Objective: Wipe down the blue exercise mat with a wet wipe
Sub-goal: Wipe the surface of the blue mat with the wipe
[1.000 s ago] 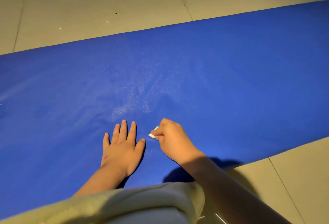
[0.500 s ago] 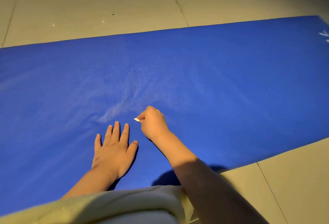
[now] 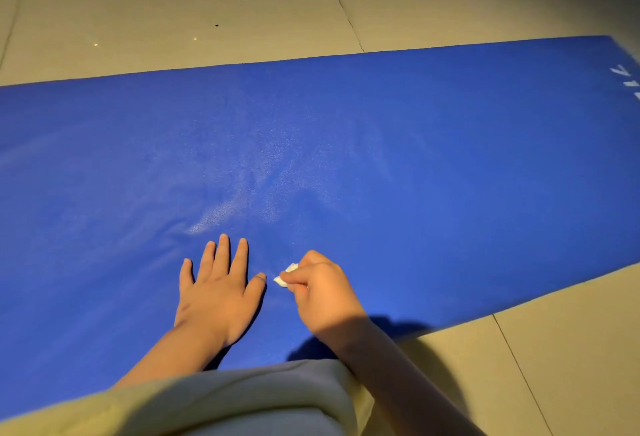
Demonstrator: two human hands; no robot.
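The blue exercise mat [image 3: 433, 165] lies flat across the floor, running from the left edge to the far right. A pale damp streak shines on it just beyond my hands. My left hand [image 3: 218, 290] presses flat on the mat near its front edge, fingers straight and spread. My right hand [image 3: 322, 291] sits just to the right of it, fingers curled round a small bunched white wet wipe [image 3: 284, 276] held against the mat. Only a corner of the wipe sticks out past my fingers, close to my left thumb.
Pale tiled floor [image 3: 173, 2] surrounds the mat, with dark grout lines and a few small specks beyond it. White lettering [image 3: 623, 77] marks the mat's far right end. My light-coloured garment [image 3: 214, 401] fills the bottom of the view.
My right hand with the wipe has pulled back toward me along the mat, after pushing forward half a second ago. My left hand has stayed flat in place.
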